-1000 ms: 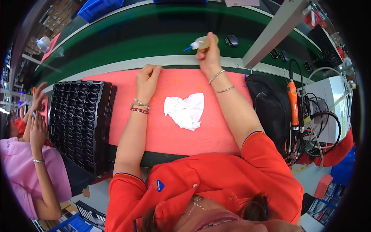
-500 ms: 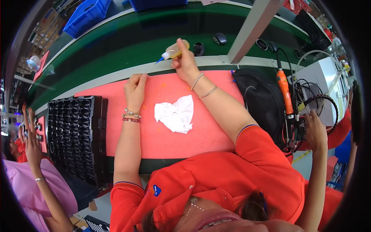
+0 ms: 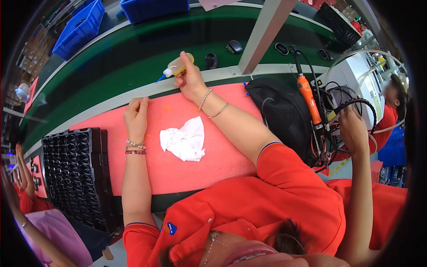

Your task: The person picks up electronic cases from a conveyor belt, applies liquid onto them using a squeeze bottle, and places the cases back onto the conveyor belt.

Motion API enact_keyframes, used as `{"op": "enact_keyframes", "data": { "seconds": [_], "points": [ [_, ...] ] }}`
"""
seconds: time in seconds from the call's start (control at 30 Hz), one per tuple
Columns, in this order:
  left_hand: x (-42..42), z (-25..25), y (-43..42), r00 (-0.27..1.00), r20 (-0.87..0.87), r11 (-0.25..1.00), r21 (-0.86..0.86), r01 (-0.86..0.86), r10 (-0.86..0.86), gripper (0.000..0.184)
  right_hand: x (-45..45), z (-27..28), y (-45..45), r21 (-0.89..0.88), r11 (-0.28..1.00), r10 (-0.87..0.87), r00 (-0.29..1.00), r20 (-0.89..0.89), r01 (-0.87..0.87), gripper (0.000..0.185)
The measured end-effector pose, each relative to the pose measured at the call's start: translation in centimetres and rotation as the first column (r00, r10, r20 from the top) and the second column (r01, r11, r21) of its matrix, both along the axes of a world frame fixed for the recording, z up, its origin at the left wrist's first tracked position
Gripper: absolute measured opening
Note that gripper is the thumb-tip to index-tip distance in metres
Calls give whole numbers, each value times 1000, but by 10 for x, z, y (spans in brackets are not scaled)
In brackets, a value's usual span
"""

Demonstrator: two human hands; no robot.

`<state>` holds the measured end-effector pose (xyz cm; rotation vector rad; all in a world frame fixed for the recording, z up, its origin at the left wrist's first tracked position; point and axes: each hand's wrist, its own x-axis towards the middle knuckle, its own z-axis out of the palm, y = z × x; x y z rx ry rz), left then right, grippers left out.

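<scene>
My right hand (image 3: 192, 82) is closed around a squeeze bottle (image 3: 178, 65) of yellowish liquid with a white cap and a thin blue tip. The bottle is held tilted, its tip pointing down and left over the metal edge of the green belt. My left hand (image 3: 136, 116) rests as a loose fist near the far edge of the pink mat (image 3: 178, 175); nothing shows in it, though its palm side is hidden. On the mat between my forearms lies a crumpled white cloth (image 3: 184, 139).
A black moulded tray (image 3: 73, 178) stands left of the mat. To the right are a black mesh bag (image 3: 284, 115) and an orange electric screwdriver (image 3: 309, 100). Small dark parts (image 3: 211, 61) lie on the green belt (image 3: 133, 66). A co-worker's hand (image 3: 353, 127) is near the cables; another person sits left.
The whole view has shifted, so the mat, cloth and both hands appear further left and a little lower. My right hand keeps hold of the bottle; my left hand stays closed on the mat.
</scene>
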<state>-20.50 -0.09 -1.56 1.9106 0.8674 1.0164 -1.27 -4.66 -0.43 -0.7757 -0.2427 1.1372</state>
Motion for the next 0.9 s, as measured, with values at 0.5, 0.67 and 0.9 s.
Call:
{"op": "enact_keyframes", "data": {
  "seconds": [0.5,0.67,0.9],
  "points": [
    [-1,-4,1,996,16,996,43,81,-82,19,-4,2,-1,-26,999,-37,999,18,38,50],
    [-2,-7,3,997,31,996,-50,67,-66,18,-2,5,-4,-21,1000,-15,1000,10,15,49],
    [0,-1,-1,997,46,995,-84,61,-57,19,-1,6,-3,-10,1000,22,1000,14,-22,48]
  ]
}}
